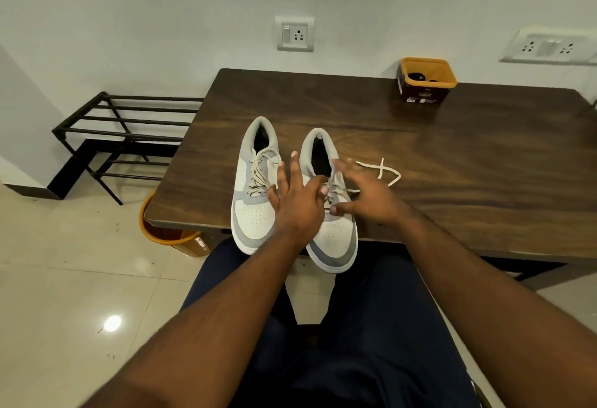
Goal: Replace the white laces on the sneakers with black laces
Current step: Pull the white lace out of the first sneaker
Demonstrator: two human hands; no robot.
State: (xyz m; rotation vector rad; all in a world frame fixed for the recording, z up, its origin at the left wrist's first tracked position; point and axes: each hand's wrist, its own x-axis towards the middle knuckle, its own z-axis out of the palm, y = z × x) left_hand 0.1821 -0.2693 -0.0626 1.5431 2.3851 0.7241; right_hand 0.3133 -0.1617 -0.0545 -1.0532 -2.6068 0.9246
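Note:
Two grey and white sneakers stand on the dark wooden table (484,165), toes toward me and over its front edge. The left sneaker (252,214) is fully laced in white. The right sneaker (336,239) has its white lace (389,173) loosened, one end trailing on the table to the right. My left hand (297,207) hovers between the shoes with three fingers spread, while its forefinger and thumb meet at the right sneaker's lacing and seem to pinch the lace. My right hand (371,197), blurred, spreads over the right sneaker's right side, its thumb near the lowest eyelets.
An orange-rimmed box (424,91) with black laces (416,76) inside stands at the table's far edge. A black shoe rack (129,130) is on the floor to the left. An orange bin (168,236) sits under the table's left corner. My legs are below the table edge.

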